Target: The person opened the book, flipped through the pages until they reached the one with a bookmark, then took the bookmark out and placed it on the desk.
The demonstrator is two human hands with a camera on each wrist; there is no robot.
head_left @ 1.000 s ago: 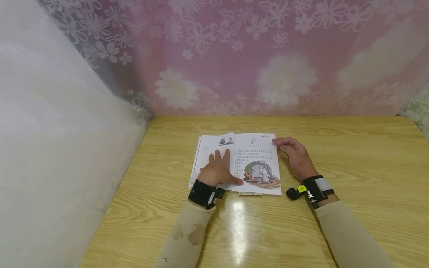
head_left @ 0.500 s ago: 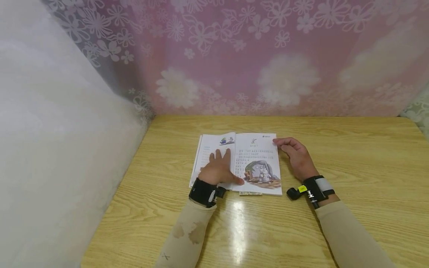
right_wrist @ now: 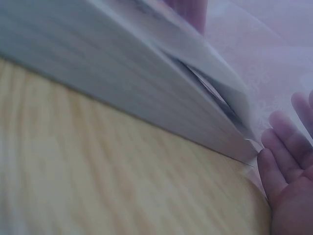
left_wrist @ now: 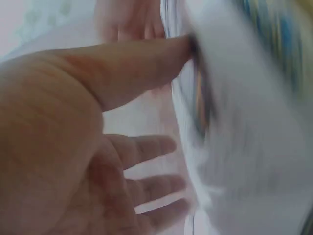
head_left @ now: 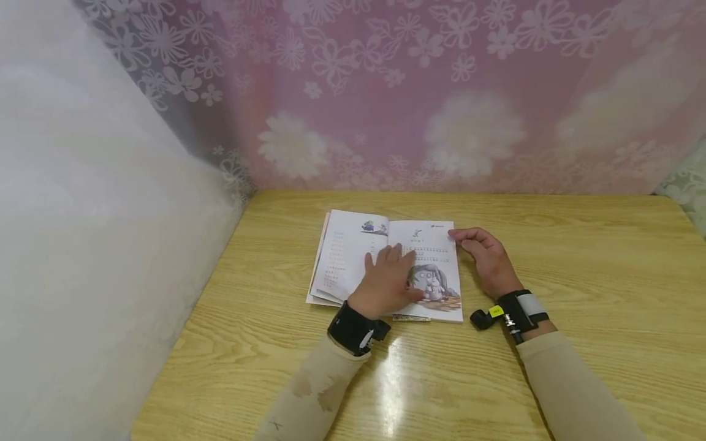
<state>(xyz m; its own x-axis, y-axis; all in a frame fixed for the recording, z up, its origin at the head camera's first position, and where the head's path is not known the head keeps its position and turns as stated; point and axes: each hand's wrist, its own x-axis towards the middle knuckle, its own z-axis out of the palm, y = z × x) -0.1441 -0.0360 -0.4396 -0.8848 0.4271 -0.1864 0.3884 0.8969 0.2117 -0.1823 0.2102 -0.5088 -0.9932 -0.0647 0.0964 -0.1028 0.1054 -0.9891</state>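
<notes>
In the head view an illustrated book (head_left: 353, 269) lies open on the table, printed text and small drawings on both pages. My left hand (head_left: 386, 285), fingers spread, is over the right page near the spine and hides part of its text and picture. The left wrist view is blurred; there the left hand (left_wrist: 98, 127) has its thumb tip against the page. At the book's right edge, near the upper corner, is my right hand (head_left: 488, 257). In the right wrist view its fingertips touch the book's corner, where a page (right_wrist: 234, 98) bows up from the thick page block (right_wrist: 122, 88).
The book rests on a wood-grain table (head_left: 595, 263). A thin patterned strip (head_left: 410, 318) shows under the book's front edge. Behind hangs a pink floral curtain (head_left: 380, 110), and a white surface (head_left: 99, 245) borders the left side.
My left hand has moved right, from the left page across the spine to the right page. The left page now shows its coloured text and sits slightly raised. The right hand stays put.
</notes>
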